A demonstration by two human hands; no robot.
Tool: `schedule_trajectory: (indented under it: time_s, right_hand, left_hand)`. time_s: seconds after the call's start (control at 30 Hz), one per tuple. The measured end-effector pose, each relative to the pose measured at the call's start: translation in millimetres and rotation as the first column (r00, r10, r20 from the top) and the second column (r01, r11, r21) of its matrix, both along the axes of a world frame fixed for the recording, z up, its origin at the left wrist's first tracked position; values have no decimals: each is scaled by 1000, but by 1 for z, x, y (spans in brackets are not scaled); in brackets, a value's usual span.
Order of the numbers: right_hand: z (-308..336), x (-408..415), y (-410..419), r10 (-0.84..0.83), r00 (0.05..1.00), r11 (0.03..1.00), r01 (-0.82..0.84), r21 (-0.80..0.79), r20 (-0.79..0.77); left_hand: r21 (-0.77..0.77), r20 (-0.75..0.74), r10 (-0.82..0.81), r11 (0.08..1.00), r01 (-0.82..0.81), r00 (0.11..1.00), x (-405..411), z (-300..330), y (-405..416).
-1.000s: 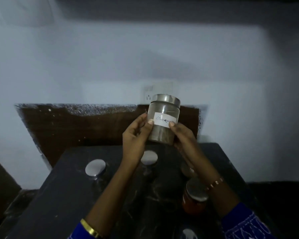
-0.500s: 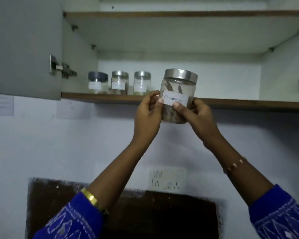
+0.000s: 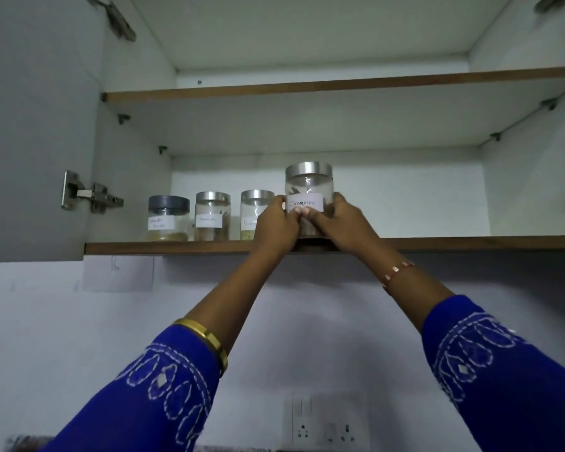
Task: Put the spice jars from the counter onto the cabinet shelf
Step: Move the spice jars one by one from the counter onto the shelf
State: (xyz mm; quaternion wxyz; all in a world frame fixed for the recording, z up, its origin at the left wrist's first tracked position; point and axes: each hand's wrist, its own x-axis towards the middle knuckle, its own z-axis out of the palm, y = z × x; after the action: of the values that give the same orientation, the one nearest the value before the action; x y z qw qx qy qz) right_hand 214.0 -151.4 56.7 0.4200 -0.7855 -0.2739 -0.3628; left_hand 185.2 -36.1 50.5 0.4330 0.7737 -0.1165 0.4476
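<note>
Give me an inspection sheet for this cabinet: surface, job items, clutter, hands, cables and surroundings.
Surface: brown-edged lower cabinet shelf, bare on its right part.
Job's things: clear steel-lidded jar with a handwritten white label at the shelf's front edge; whether it rests on the shelf cannot be told. Left of it stand a grey-lidded clear jar and two steel-lidded clear jars.
Clutter: nothing seen.
Hands: left hand and right hand grip the labelled jar from either side.
Cables: nothing seen.
Surroundings: open grey cabinet door, white wall socket, upper shelf.
</note>
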Motion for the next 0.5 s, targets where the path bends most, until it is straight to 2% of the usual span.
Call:
schedule_trajectory:
  time_s: [0.1,0.23,0.37,0.5]
  right_hand:
    - [2,21,4,-41,998,998,38,-57,-57]
    - [12,42,12,-200,977,965,182,-190,-77]
    - [23,57,18,-354,929,896,304,-324,-109]
    - [34,76,29,-459,878,822,360,-441,-138]
  left_hand:
    - [39,-1,62,997,-62,998,19,5,6]
    - [76,-91,96,993,-90,991,45,13,17]
    - [309,-199,294,924,-225,935,64,21,21]
    - [473,-330,342,867,-159,880,73,35,25]
